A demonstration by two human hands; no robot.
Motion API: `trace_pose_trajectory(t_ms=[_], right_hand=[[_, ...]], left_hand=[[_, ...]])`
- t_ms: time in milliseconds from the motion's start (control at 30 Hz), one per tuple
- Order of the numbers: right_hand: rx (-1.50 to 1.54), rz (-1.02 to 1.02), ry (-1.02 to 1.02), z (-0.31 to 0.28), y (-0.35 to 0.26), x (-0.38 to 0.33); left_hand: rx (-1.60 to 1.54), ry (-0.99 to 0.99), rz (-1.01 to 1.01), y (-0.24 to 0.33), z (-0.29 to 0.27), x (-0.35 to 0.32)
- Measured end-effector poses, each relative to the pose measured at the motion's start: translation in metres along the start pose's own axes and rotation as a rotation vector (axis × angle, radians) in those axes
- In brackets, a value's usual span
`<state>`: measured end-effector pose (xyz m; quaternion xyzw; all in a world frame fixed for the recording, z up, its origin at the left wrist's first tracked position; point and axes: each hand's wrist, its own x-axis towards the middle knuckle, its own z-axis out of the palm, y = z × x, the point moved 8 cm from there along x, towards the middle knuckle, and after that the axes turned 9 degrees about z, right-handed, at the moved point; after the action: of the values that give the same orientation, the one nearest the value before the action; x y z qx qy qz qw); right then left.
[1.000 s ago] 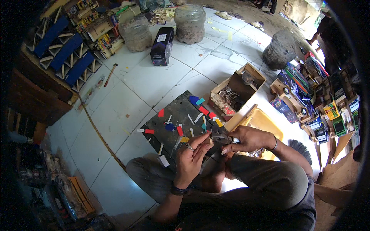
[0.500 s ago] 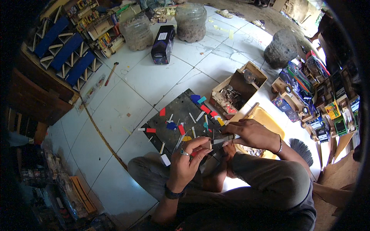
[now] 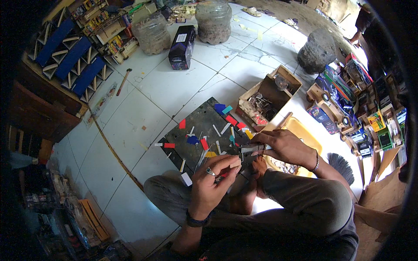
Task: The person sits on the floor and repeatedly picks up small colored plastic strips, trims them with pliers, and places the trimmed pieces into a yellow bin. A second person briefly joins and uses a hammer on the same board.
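I sit cross-legged on a white tiled floor. My left hand (image 3: 214,177), with a ring and a dark wristband, pinches a small thin piece at its fingertips. My right hand (image 3: 282,147) grips a small metal tool (image 3: 251,150) that points left toward the left fingertips. Both hands hover over the near edge of a dark board (image 3: 201,135) strewn with several small red, blue, yellow, teal and white scraps.
An open cardboard box (image 3: 266,96) of small parts lies beyond the board, a yellow tray (image 3: 301,135) to its right. Two big jars (image 3: 213,21), a dark box (image 3: 182,41), a hammer (image 3: 123,81), a grey stone (image 3: 317,50) and wooden toy trucks (image 3: 335,108) surround me.
My left hand dropped lower and closed its fingertips on the small piece. My right hand with the tool stayed close to it over the board's edge.
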<state>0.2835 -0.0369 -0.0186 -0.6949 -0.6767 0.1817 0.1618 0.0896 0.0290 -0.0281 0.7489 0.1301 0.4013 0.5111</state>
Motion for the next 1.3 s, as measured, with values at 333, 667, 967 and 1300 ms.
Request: trace_pose_trajectory(t_ms=[333, 667, 967, 1300], right_hand=[[-0.075, 0.061, 0.03, -0.003, 0.006, 0.0], [-0.122, 0.115, -0.017, 0.0, 0.009, 0.0], [-0.142, 0.102, 0.109, 0.002, 0.005, -0.003], [-0.196, 0.103, 0.076, 0.002, 0.002, -0.001]], left_hand=[[0.236, 0.003, 0.147, 0.015, -0.001, 0.008], [0.252, 0.016, 0.093, 0.015, -0.001, 0.011], [-0.169, 0.063, -0.254, -0.026, 0.012, 0.0], [-0.39, 0.185, -0.334, -0.032, 0.011, -0.001]])
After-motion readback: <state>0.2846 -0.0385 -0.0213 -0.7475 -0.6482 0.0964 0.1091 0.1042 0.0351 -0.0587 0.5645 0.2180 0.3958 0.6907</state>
